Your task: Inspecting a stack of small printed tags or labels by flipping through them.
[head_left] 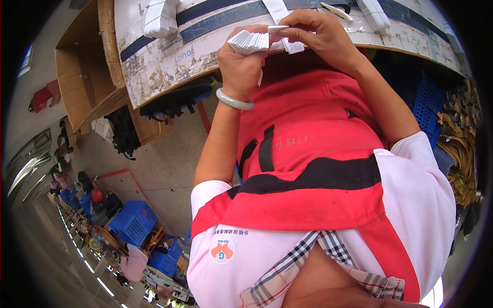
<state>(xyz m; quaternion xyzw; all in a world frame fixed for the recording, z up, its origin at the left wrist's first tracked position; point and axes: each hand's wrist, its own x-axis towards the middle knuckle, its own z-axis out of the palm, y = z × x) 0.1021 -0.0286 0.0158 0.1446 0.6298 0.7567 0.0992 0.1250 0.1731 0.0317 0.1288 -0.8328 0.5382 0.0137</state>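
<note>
My left hand, with a pale bangle on its wrist, is closed around a fanned stack of white paper slips. The thumb and fingers of my right hand pinch one thin white slip just beside the stack. Both hands are at the near edge of the worktable. A small printed white piece shows below the right fingers; whether it hangs from the held slips I cannot tell. Beyond the hands lies a white strip.
White bundles lie far left on the table, another bundle far right, near a cream pointed tool. An open cardboard box adjoins the table's left end. At right are a blue crate and piled brown strips.
</note>
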